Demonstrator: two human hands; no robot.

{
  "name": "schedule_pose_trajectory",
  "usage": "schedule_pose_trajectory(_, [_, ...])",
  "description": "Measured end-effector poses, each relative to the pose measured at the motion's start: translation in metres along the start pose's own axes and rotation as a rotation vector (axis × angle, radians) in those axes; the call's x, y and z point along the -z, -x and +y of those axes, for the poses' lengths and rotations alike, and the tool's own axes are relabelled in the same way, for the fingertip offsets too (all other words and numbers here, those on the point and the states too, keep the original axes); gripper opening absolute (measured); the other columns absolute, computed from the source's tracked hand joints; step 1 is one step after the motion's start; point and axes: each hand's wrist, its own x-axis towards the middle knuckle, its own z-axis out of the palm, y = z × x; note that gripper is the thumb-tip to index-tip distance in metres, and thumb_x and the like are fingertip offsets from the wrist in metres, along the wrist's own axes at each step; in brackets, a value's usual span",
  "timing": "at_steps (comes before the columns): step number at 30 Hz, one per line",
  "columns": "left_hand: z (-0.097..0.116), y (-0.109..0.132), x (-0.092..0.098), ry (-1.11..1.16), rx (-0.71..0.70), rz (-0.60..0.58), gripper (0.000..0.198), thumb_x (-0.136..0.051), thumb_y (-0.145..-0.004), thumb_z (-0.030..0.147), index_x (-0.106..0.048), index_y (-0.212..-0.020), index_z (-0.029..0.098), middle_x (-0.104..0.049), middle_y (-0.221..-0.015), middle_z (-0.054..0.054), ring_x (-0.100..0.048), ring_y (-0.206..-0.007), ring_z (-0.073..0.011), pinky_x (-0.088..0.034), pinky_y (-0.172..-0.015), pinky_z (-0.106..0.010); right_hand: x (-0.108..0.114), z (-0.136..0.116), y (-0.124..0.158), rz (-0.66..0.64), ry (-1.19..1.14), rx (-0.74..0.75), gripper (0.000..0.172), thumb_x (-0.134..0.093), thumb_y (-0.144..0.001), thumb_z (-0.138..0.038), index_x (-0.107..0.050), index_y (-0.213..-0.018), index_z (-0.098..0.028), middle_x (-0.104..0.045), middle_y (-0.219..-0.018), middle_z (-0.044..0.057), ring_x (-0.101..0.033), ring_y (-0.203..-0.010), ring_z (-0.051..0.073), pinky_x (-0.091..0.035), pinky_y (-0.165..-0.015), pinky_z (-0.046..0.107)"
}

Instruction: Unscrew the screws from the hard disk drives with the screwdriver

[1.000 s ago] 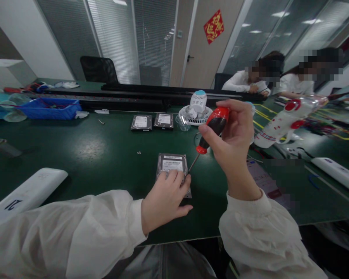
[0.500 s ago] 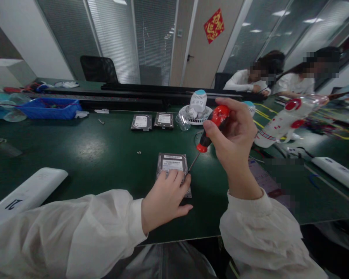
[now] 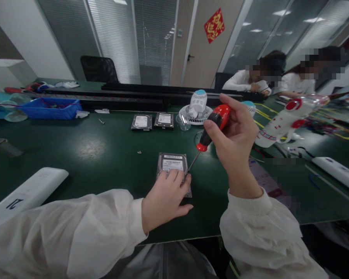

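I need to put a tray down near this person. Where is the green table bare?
Bare: the table left of the held hard drive, before the two spare drives. Crowded: right of the screwdriver, by the fan.

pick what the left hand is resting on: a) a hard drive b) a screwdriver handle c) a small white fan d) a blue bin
a: the left hand lies flat on the hard drive on the green table, while the right hand holds the screwdriver with its tip down at the drive's right edge.
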Motion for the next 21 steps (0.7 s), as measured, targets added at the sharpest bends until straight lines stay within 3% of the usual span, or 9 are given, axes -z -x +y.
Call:
schedule_pose_trajectory(4, [-0.0001,-0.0005,0.0012,0.001,0.001,-0.009,0.076,-0.051,-0.096,0.066,-0.054,-0.146,0.010,-0.062,-0.121,-0.018,-0.055,-0.106,-0.0316,-0.043,-0.084,-0.043,0.0015,0.0039,0.0015,-0.017,-0.080,-0.030,0.036,-0.066,-0.091,-0.048,-0.058,-0.122,-0.032,-0.068,-0.093,0.002,-0.068,-0.081,0.018,-0.063,-0.073,0.038])
schedule_pose_trajectory(6, [-0.0003,-0.0009,0.0017,0.002,0.001,-0.017,0.075,-0.050,-0.096,0.066,-0.053,-0.147,0.010,-0.062,-0.122,-0.019,-0.055,-0.106,-0.0316,-0.042,-0.084,-0.043,0.0027,0.0043,0.0016,-0.020,-0.088,-0.027,0.032,-0.062,-0.093,-0.052,-0.059,-0.118,-0.031,-0.067,-0.093,0.002,-0.068,-0.080,0.018,-0.063,-0.071,0.037])
schedule_pose_trajectory(11, [-0.0004,-0.0011,0.0013,0.000,0.005,-0.020,0.075,-0.050,-0.096,0.066,-0.053,-0.147,0.011,-0.063,-0.122,-0.018,-0.055,-0.106,-0.0314,-0.042,-0.083,-0.042,0.0026,0.0024,0.0001,0.042,0.025,0.001,0.034,-0.072,-0.087,-0.051,-0.063,-0.111,-0.030,-0.061,-0.092,0.002,-0.065,-0.083,0.018,-0.061,-0.079,0.040])
schedule_pose_trajectory(14, [-0.0001,-0.0008,0.0010,0.000,0.004,-0.013,0.075,-0.051,-0.095,0.066,-0.054,-0.147,0.011,-0.063,-0.121,-0.018,-0.055,-0.106,-0.0314,-0.042,-0.083,-0.043,0.0014,0.0011,-0.0005,0.045,0.009,-0.006,0.038,-0.078,-0.083,-0.044,-0.059,-0.113,-0.029,-0.061,-0.090,0.000,-0.064,-0.078,0.016,-0.060,-0.075,0.037])
schedule_pose_trajectory(17, [0.0000,-0.0008,0.0013,-0.001,0.005,-0.021,0.075,-0.052,-0.095,0.066,-0.054,-0.147,0.011,-0.063,-0.121,-0.018,-0.055,-0.106,-0.0316,-0.042,-0.083,-0.043,0.0022,0.0014,-0.0009,0.005,-0.068,-0.008,0.033,-0.073,-0.088,-0.038,-0.057,-0.116,-0.029,-0.064,-0.092,-0.001,-0.067,-0.080,0.015,-0.059,-0.074,0.035])
schedule_pose_trajectory(21, [-0.0004,-0.0010,0.0013,-0.002,0.003,-0.015,0.075,-0.051,-0.095,0.066,-0.054,-0.146,0.011,-0.063,-0.121,-0.018,-0.055,-0.106,-0.0313,-0.042,-0.082,-0.042,0.0053,0.0037,-0.0009,-0.033,-0.076,0.025,0.029,-0.066,-0.093,-0.041,-0.062,-0.120,-0.031,-0.067,-0.103,0.002,-0.069,-0.094,0.019,-0.059,-0.087,0.040])
